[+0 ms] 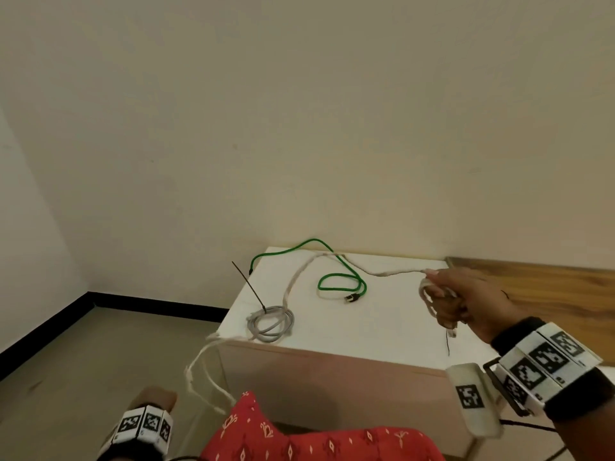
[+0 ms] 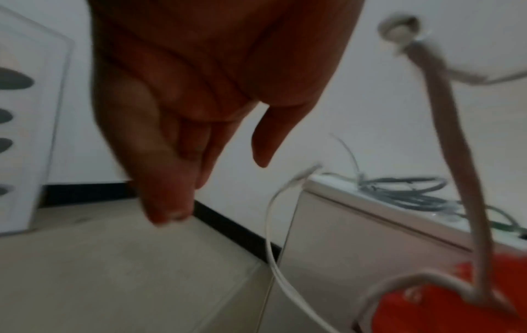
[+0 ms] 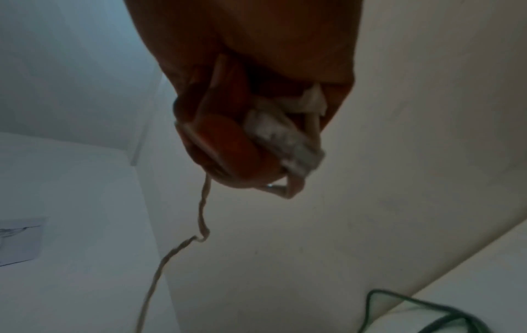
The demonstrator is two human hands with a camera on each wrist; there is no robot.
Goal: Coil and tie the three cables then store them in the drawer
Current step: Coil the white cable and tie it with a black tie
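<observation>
White cable [image 1: 301, 271]: soft and light, kinked along its run, lying across the cabinet top [image 1: 382, 314] and spilling over the front left edge in slack loops toward the floor. One end is being gathered in the right hand [image 1: 466, 296], whose fingers are curling round a few turns of it, the plug poking out under the fist in the right wrist view. Judged limp enough to slump out of shape, so best taken where the turns cross, with the loose run fed in from the side.

Left hand [image 2: 182, 108]: hanging low beside the cabinet, fingers straight and relaxed, gripping nothing; the dangling white loops are passing just beside it.

Grey cable [image 1: 271, 322]: sitting coiled near the front left corner, a dark tie [image 1: 248, 284] sticking up from it. Looking stiffer, keeping its ring.

Green cable [image 1: 339, 281]: lying uncoiled at the back, one loop near the middle, plug end resting on the top. Thin, springy by the look of it.

Drawer: not clearly showing.
</observation>
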